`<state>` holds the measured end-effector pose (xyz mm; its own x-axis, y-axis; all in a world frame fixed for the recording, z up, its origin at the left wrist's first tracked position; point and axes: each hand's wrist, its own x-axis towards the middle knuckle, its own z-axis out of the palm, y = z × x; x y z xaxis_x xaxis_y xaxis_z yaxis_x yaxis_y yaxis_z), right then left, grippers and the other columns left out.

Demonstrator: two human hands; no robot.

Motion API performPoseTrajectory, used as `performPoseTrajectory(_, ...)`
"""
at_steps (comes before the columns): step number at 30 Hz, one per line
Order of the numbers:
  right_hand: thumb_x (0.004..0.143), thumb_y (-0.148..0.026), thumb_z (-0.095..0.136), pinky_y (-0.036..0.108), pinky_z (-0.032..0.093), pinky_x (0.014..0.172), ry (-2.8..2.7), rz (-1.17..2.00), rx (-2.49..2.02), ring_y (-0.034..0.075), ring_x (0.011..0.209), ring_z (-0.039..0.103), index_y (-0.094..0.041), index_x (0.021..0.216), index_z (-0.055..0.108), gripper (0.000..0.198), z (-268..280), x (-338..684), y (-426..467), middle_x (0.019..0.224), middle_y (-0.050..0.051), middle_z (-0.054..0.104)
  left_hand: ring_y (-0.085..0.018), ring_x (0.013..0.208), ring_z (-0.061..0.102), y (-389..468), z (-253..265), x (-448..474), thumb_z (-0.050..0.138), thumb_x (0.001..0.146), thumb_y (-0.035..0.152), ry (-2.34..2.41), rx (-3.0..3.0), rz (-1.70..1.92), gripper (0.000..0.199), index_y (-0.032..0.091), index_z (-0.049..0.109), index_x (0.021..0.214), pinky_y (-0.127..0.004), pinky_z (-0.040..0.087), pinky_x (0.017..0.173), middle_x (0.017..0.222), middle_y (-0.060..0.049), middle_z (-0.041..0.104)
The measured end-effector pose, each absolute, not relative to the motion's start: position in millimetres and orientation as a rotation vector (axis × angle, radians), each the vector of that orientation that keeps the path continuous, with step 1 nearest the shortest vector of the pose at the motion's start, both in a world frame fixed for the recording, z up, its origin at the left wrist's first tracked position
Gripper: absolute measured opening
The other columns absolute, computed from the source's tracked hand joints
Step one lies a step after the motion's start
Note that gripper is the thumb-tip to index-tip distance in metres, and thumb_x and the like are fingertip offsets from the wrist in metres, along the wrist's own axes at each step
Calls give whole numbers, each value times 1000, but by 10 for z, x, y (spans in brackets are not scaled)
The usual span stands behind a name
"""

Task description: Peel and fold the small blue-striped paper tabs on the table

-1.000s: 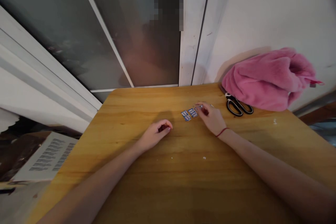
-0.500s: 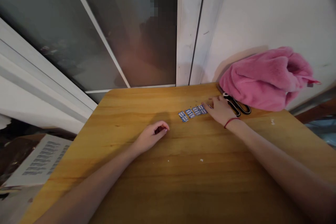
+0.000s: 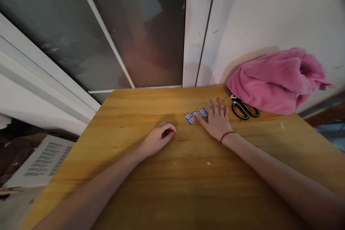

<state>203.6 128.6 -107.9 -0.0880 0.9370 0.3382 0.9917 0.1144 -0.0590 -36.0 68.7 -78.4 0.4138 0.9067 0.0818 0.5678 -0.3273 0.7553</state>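
A short row of small blue-and-white printed cards (image 3: 189, 118) lies on the wooden table (image 3: 172, 194). My right hand (image 3: 217, 121), a red cord at its wrist, is spread over the right end of the row and hides some of the cards. Its thumb reaches onto one of the middle cards. To the left of the row rests my left hand (image 3: 157, 138), its fingers curled in toward the thumb around a dark hollow; no object shows in it. Black-handled scissors (image 3: 244, 108) lie just right of my right hand, their blades hidden.
A pink plush cloth bundle (image 3: 277, 79) sits at the back right against the white wall. A glass-panelled door (image 3: 156, 43) stands behind the table. At the lower left, a printed cardboard box (image 3: 40, 161) is beside the table. Small white scraps (image 3: 208, 163) dot the tabletop.
My right hand has shifted left, away from the scissors, and its fingers have spread over the cards. More of the scissor handles shows. My left hand keeps its curled pose.
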Motion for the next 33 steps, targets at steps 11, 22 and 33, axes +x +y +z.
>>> performPoseTrajectory(11,82,-64,25,49,15,106,-2201,-10,-1871,37,133,13,0,138,23,85,-1079,1949,1360,142,25,24,-11,71,48,696,-803,-337,43,84,17,1214,2070,666,12,20,55,86,-22,37,63,80,2,54)
performPoseTrajectory(22,83,-62,32,51,12,107,-2537,97,-1383,33,135,10,-26,139,28,67,-1016,1732,1133,148,10,15,-11,73,48,725,-876,-301,43,82,14,1385,1960,931,13,19,52,90,-23,40,66,86,0,48)
performPoseTrajectory(33,82,-60,35,48,17,109,-2599,176,-1147,29,136,4,-20,139,28,69,-982,1725,1012,148,9,15,-18,78,48,657,-861,-320,42,83,22,1577,2250,727,11,19,45,93,-33,42,73,78,-2,50)
